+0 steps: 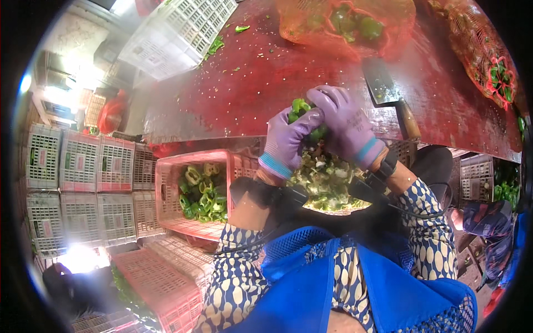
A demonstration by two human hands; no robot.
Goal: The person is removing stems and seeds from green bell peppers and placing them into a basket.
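Note:
My left hand [290, 134], in a purple glove with a blue cuff, is closed round a green bell pepper [300, 107]. Against it from the other side presses my right hand [345, 123], gloved alike, with its fingers curled over the pepper. Most of the pepper is hidden by the gloves; green shows at the top and between the palms. Below both hands lies a heap of pale pepper cores and seeds [327, 186], whose container is mostly hidden. To the left, a pink crate [191, 225] holds several opened green peppers [202, 191].
A cleaver [383, 83] with a wooden handle lies on the wet red table [239, 100]. Beyond are an orange mesh bag [311, 28] of peppers, another mesh bag [477, 44] and a white crate [177, 39]. Stacked crates [80, 161] stand left; a person's sleeve [488, 219] shows right.

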